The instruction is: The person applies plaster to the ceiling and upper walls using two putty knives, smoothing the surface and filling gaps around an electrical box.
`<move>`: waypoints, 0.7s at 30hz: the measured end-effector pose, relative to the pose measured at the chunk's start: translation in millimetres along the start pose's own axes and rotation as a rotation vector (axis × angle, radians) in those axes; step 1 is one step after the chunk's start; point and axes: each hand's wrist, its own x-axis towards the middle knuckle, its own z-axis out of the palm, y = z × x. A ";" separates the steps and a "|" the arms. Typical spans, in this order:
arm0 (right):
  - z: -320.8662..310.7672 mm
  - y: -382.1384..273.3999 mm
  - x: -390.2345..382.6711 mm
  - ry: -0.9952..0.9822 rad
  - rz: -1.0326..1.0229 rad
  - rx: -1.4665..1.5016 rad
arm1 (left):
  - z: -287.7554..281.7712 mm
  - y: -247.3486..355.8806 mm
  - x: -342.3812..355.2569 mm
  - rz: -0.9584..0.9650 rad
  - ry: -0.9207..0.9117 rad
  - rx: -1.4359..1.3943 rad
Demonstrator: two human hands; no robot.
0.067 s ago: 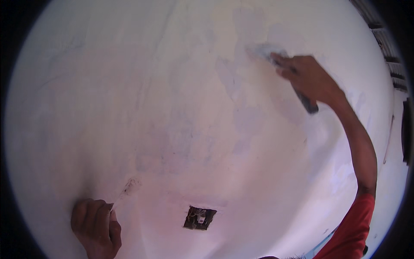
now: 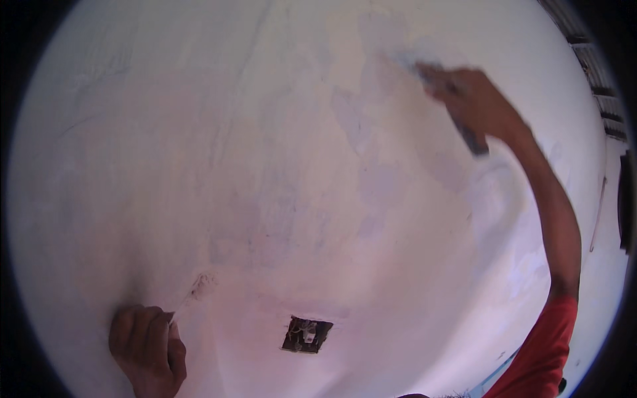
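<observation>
My right hand (image 2: pixel 479 103), raised at the upper right, is closed round the dark handle of a putty knife (image 2: pixel 472 140). Its blade is smeared by motion and lies against or close to the pale wall (image 2: pixel 298 146); contact is hard to tell. At the lower left, my left hand (image 2: pixel 144 345) has its fingers curled, with the thumb toward the index finger. A thin whitish edge shows at that thumb, but what it belongs to is unclear. Just beyond it is a rough, dark-flecked patch (image 2: pixel 204 284). Lilac-grey patches mark the wall near the putty knife.
Between my arms, low on the wall, is a square cut-out box (image 2: pixel 306 334) with wires and a small white part inside. Corrugated roofing (image 2: pixel 590 79) shows at the upper right, and a dark upright object (image 2: pixel 624 202) stands at the right edge.
My right hand has moved slightly upward along the wall with the putty knife. The left hand stays where it was.
</observation>
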 end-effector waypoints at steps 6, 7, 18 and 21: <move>-53.1 6.3 117.6 -0.028 0.323 0.124 | 0.3 -6.6 -7.7 -0.028 -0.034 0.004; -46.6 34.1 141.9 -0.072 -0.222 -0.209 | 0.6 -6.7 -8.3 -0.029 -0.036 0.004; -24.5 -29.6 76.0 -0.335 0.110 0.039 | -6.2 -4.5 -2.5 -0.032 -0.058 0.078; 18.6 -7.8 37.5 -0.009 -0.141 -0.145 | -6.1 -4.0 -3.9 -0.003 -0.014 0.030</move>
